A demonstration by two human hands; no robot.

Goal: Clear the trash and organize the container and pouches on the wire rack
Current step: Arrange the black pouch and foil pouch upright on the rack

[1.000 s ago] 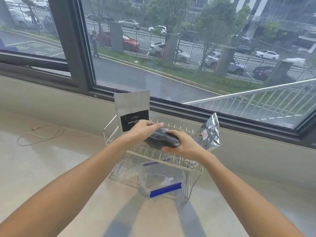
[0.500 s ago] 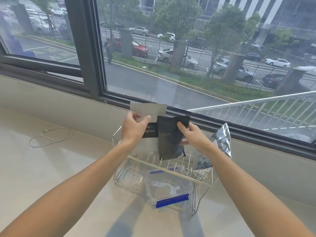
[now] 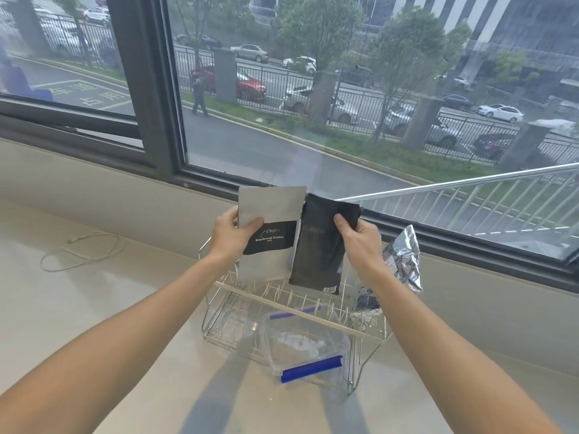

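A two-level wire rack (image 3: 225,288) stands on the pale counter by the window. My left hand (image 3: 233,233) grips the left edge of a silver pouch with a black coffee label (image 3: 269,214), upright on the rack's upper level. My right hand (image 3: 360,236) pinches the top of a black pouch (image 3: 316,255), held upright just right of the silver one, its bottom edge at the upper shelf. A crumpled silver foil bag (image 3: 404,261) leans at the rack's right end. A clear plastic container with blue clips (image 3: 308,343) sits on the lower level.
A thin white cable (image 3: 81,252) lies looped on the counter to the left. The window ledge and dark frame (image 3: 470,245) run right behind the rack. A small dark crumpled thing (image 3: 368,300) rests on the upper shelf under the foil bag.
The black pouch, first crumpled flat between both hands over the rack, has been unfolded and stood upright. My left hand has moved onto the silver pouch. The view has shifted closer.
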